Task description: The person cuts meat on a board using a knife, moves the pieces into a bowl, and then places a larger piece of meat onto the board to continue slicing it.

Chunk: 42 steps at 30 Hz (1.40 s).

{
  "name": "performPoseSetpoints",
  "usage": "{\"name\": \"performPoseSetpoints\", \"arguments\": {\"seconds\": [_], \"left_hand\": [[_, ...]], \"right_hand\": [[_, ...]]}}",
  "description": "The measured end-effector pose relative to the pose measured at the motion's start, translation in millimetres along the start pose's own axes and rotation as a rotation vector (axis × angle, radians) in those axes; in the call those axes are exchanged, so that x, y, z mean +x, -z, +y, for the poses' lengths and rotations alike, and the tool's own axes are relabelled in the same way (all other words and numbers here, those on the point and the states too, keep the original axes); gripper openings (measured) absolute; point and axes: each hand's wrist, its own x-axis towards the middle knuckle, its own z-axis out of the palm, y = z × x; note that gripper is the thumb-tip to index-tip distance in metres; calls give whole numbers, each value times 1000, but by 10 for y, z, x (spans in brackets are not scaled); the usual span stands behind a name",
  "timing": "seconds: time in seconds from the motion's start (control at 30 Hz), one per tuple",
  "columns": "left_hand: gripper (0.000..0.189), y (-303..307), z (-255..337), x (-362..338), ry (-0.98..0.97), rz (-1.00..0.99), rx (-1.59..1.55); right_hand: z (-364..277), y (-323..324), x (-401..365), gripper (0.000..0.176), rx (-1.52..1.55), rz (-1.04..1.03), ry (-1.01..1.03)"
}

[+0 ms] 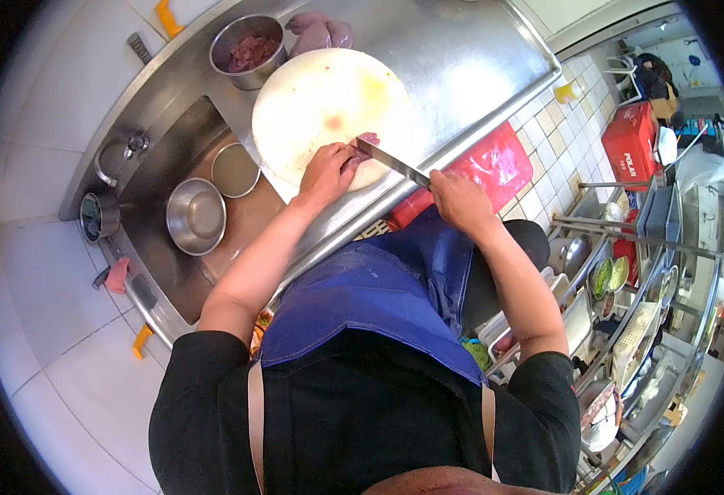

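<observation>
My right hand (458, 200) is closed round the handle of a kitchen knife (393, 162). The blade points left across the near part of a round white cutting board (296, 99), its tip end at a small piece of dark red meat (368, 139). My left hand (329, 175) presses its curled fingers on the meat beside the blade. Part of that meat is hidden under the fingers. Beyond the board lie larger pinkish-purple pieces of raw meat (321, 35). A steel pot (251, 76) holding chopped red meat stands next to them.
Left of the board is a sink (172, 289) with a steel bowl (196, 216), a round container (236, 170) and a tap (134, 145). The steel counter (469, 58) extends right. A red plastic-covered crate (498, 165) is below its edge. Shelves (626, 239) with dishes stand at right.
</observation>
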Motion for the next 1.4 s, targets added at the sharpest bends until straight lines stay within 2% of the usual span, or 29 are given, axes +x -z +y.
{"name": "performPoseSetpoints", "arguments": {"seconds": [0.07,0.13,0.17,0.23,0.33,0.5,0.63,0.8,0.87,1.0,1.07,1.13,1.17,1.23,1.33,1.4], "left_hand": [[30,46,-66,-42,-22,-14,-37],[31,78,-95,-106,-61,85,42],[31,80,-103,-120,-61,80,41],[31,164,-52,-85,71,-74,-21],[27,111,-9,-56,120,-112,51],[24,97,27,-34,52,-55,66],[20,98,81,-18,3,12,20],[21,102,73,-34,38,-18,54],[23,63,8,-66,66,-33,67],[24,117,-55,-132,-44,-20,17],[23,132,-46,-173,-75,-33,-13],[23,113,-58,-234,-99,109,-59],[23,105,-67,-266,-94,109,-57],[21,137,-28,-294,3,127,-52],[21,114,-64,-275,10,40,49],[20,95,-62,-247,12,39,50]], "right_hand": [[-30,86,-85,14,87,77,-49],[-56,66,-56,14,105,97,-39],[-86,45,-38,14,126,119,-31],[-200,4,74,15,137,132,-25],[-413,-37,313,15,138,139,-1],[-622,-80,579,15,96,83,26],[-611,-126,593,16,57,72,30],[-324,-125,264,17,36,-44,14],[-147,-127,112,17,52,-48,-1],[-23,-124,-58,19,123,22,-18],[-35,-144,-56,19,132,48,-51],[-113,-124,-43,19,147,71,-78],[-160,-112,-51,18,164,125,-72],[-288,-83,-26,17,188,177,-71],[-453,-92,114,16,229,183,-2],[-550,-110,250,14,170,114,22]]}}
